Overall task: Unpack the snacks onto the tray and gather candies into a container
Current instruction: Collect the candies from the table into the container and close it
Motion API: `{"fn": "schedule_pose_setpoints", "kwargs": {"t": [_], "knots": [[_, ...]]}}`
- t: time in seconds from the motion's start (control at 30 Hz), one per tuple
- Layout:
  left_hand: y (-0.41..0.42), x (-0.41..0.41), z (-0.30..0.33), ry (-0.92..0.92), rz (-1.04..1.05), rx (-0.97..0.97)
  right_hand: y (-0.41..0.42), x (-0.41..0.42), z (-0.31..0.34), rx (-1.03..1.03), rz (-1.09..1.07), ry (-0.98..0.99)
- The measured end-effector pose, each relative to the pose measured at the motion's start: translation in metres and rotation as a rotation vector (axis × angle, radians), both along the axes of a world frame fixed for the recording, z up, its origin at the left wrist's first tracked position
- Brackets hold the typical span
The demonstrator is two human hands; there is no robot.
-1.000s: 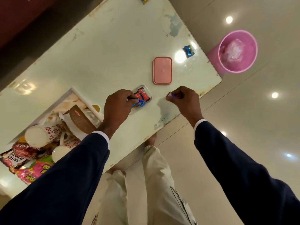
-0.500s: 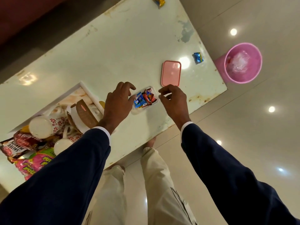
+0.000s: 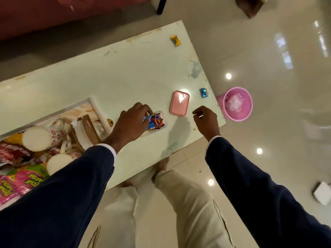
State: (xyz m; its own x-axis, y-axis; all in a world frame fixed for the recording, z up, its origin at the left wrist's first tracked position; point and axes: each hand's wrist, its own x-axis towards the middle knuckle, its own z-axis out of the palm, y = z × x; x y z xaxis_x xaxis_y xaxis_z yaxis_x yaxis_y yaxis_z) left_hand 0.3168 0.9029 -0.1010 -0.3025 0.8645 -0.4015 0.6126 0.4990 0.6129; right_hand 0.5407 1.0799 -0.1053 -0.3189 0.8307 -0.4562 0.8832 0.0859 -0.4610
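Note:
A small clear container (image 3: 163,120) on the pale table holds several wrapped candies (image 3: 155,121) in red and blue. My left hand (image 3: 132,122) rests at its left side, fingertips touching a blue wrapper in it. My right hand (image 3: 206,118) hovers to the right of the pink lid (image 3: 179,103), fingers curled with nothing seen in them. A blue candy (image 3: 204,92) lies near the table's right edge, and a gold candy (image 3: 175,40) lies at the far corner. The tray (image 3: 95,106) at left holds paper cups (image 3: 38,138) and snack packets (image 3: 16,183).
A pink bin (image 3: 238,103) with a clear liner stands on the glossy floor just off the table's right end. A small gold candy (image 3: 109,122) sits beside the tray's rim. My legs are below the near table edge (image 3: 172,149). A white object (image 3: 322,193) lies on the floor at right.
The candy that my right hand held a second ago is gone from it, and that hand has drawn away to the right. My left hand stays at the container. The view tilted up.

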Motion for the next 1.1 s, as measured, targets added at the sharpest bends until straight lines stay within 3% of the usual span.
{"fn": "schedule_pose_setpoints", "kwargs": {"t": [0.13, 0.27, 0.4, 0.5, 0.57, 0.63, 0.77, 0.93, 1.1], "knots": [[0.010, -0.005, -0.011, 0.023, 0.065, 0.032, 0.048, 0.009, -0.020, 0.054, 0.033, -0.089], [0.035, 0.004, -0.030, 0.043, 0.165, 0.036, 0.100, 0.002, -0.053, 0.157, 0.084, -0.035], [0.082, 0.028, -0.044, 0.039, 0.208, 0.003, 0.133, 0.004, -0.087, 0.101, 0.172, -0.066], [0.129, 0.037, -0.044, 0.083, 0.199, -0.027, 0.147, 0.014, -0.100, 0.090, 0.306, 0.045], [0.168, 0.037, -0.043, 0.171, 0.146, -0.030, 0.161, 0.026, -0.106, -0.035, 0.368, 0.148], [0.206, 0.029, -0.046, 0.277, 0.099, -0.046, 0.174, 0.041, -0.106, -0.291, 0.234, 0.231], [0.275, 0.008, -0.054, 0.405, 0.158, -0.081, 0.193, 0.063, -0.097, -0.777, -0.261, 0.469], [0.322, -0.027, -0.068, 0.456, 0.086, -0.219, 0.207, 0.070, -0.082, -0.976, -0.453, 0.645], [0.342, -0.046, -0.079, 0.442, -0.016, -0.186, 0.211, 0.067, -0.080, -1.013, -0.497, 0.658]]}}
